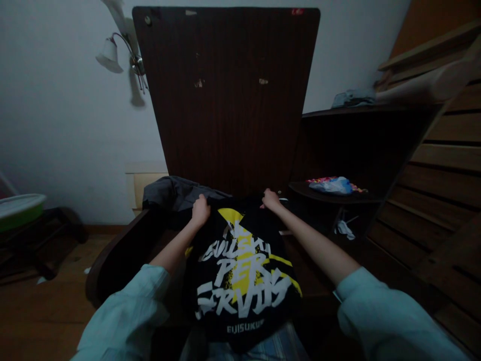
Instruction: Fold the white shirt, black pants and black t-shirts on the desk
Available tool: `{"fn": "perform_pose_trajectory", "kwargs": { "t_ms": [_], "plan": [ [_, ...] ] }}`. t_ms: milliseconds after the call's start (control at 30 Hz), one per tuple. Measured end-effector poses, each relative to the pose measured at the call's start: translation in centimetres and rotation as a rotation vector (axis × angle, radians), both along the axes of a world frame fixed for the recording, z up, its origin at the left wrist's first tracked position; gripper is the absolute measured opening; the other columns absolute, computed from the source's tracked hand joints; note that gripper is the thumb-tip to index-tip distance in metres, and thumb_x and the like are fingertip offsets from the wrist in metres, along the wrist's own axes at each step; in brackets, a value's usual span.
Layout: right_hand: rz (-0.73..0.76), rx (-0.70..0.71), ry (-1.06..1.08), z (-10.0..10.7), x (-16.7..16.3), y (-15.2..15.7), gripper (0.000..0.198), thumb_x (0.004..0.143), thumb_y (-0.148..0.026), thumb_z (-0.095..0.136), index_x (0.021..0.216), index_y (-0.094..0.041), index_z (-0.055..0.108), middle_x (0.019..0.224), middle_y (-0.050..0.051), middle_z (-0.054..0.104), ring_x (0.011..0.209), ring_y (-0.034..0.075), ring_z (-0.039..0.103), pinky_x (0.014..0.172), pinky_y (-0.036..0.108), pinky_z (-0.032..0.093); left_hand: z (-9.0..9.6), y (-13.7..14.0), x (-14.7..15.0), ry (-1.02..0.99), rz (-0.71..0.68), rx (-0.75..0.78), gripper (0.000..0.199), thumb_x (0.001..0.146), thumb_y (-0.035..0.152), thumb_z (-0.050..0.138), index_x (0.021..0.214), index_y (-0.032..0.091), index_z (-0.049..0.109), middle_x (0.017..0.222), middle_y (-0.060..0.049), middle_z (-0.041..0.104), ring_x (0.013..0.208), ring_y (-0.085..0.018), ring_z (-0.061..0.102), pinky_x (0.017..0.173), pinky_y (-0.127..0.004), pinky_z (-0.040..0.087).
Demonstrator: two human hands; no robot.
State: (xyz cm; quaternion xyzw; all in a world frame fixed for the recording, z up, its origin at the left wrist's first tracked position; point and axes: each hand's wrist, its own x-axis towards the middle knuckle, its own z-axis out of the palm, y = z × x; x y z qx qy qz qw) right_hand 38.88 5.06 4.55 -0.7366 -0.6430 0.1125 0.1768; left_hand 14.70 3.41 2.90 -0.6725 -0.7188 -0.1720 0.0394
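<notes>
Sleeves (124,313) flank a shirt (235,301), its far edge pinched by left hand (201,210) and right hand (271,199); the step, likely spreading, next calls for an even pull.

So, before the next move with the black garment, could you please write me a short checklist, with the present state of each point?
1. Left hand grips the black garment: ok, fingers curled at its far edge.
2. Right hand grips it too: ok, apart from the left, also at the far edge.
3. Printed side faces the wearer: ok, the white and yellow print shows.
4. Garment clear of the grey cloth: cannot tell, the cloth lies close behind the left hand.
5. Dark fabric free of folds: cannot tell, the light is too dim.
</notes>
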Motion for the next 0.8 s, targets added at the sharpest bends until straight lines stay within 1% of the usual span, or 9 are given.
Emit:
{"fn": "perform_pose_trajectory", "kwargs": {
  "t_ms": [100,167,300,367,467,567,633,700,800],
  "plan": [
    [-0.056,0.113,-0.004,0.6,-1.0,1.1,0.04,0.083,-0.004,0.034,0.123,0.001,0.032,0.111,0.024,0.056,0.107,0.024,0.054,0.089,0.03,0.04,0.4,1.5,0.8,-0.007,-0.019,0.041,0.036,0.081,0.01,0.036,0.116,0.003,0.035,0.108,-0.024,0.055,0.104,-0.028,0.054,0.083,-0.033,0.042],
    [-0.051,0.14,-0.001,0.2,-1.7,1.5,0.046,0.084,-0.014,0.039,0.126,0.0,0.028,0.124,0.025,0.046,0.114,0.026,0.047,0.092,0.031,0.037,-0.2,2.2,1.2,-0.002,-0.071,0.032,0.043,0.079,0.013,0.042,0.121,0.004,0.033,0.121,-0.025,0.047,0.11,-0.029,0.05,0.086,-0.033,0.04],
    [0.032,0.087,0.01,-2.8,-2.4,1.1,0.073,0.079,-0.032,0.053,0.134,-0.003,0.015,0.14,0.027,0.017,0.12,0.03,0.04,0.093,0.032,0.036,-3.3,1.8,1.3,0.021,-0.189,-0.025,0.069,0.072,0.023,0.058,0.13,0.007,0.025,0.139,-0.024,0.024,0.122,-0.032,0.036,0.092,-0.035,0.036],
    [0.106,0.08,-0.009,-4.7,-2.4,0.1,0.074,0.079,-0.032,0.052,0.136,-0.006,0.014,0.143,0.025,0.01,0.122,0.03,0.037,0.095,0.034,0.034,-5.3,0.7,0.8,0.047,-0.257,-0.016,0.071,0.072,0.023,0.058,0.133,0.011,0.023,0.142,-0.021,0.02,0.128,-0.032,0.026,0.097,-0.038,0.031],
    [0.235,0.114,-0.082,-7.5,-2.4,-1.7,0.068,0.08,-0.032,0.049,0.136,-0.007,0.019,0.143,0.022,0.014,0.127,0.029,0.027,0.099,0.037,0.029,-7.7,-1.0,-0.3,0.101,-0.373,0.052,0.061,0.078,0.026,0.051,0.132,0.013,0.027,0.143,-0.017,0.02,0.132,-0.029,0.016,0.102,-0.043,0.023],
    [0.366,0.148,-0.154,-9.7,-2.4,-3.7,0.059,0.081,-0.033,0.047,0.132,-0.009,0.03,0.141,0.02,0.024,0.13,0.028,0.022,0.103,0.04,0.022,-9.1,-2.5,-1.4,0.12,-0.429,0.091,0.048,0.083,0.028,0.043,0.129,0.017,0.035,0.142,-0.013,0.026,0.132,-0.026,0.019,0.104,-0.044,0.019],
    [0.441,0.2,-0.151,-10.7,-2.1,-4.9,0.051,0.081,-0.032,0.045,0.127,-0.01,0.038,0.139,0.018,0.03,0.129,0.026,0.024,0.103,0.04,0.021,-9.5,-3.3,-2.2,0.109,-0.429,0.133,0.043,0.084,0.028,0.041,0.126,0.018,0.038,0.141,-0.012,0.028,0.131,-0.025,0.021,0.105,-0.044,0.019],
    [0.486,0.291,-0.094,-11.3,-1.1,-6.1,0.043,0.083,-0.031,0.041,0.121,-0.012,0.045,0.134,0.015,0.038,0.125,0.023,0.031,0.102,0.038,0.025,-9.5,-4.1,-3.3,0.075,-0.409,0.183,0.042,0.084,0.028,0.041,0.125,0.017,0.039,0.14,-0.012,0.03,0.13,-0.025,0.024,0.104,-0.042,0.021],
    [0.411,0.445,0.051,-11.6,1.9,-7.8,0.032,0.083,-0.03,0.035,0.104,-0.014,0.054,0.116,0.012,0.054,0.111,0.021,0.046,0.094,0.036,0.035,-9.4,-5.1,-5.6,-0.019,-0.354,0.215,0.043,0.084,0.03,0.04,0.124,0.015,0.037,0.135,-0.013,0.036,0.124,-0.022,0.034,0.101,-0.036,0.029]
  ]
}}
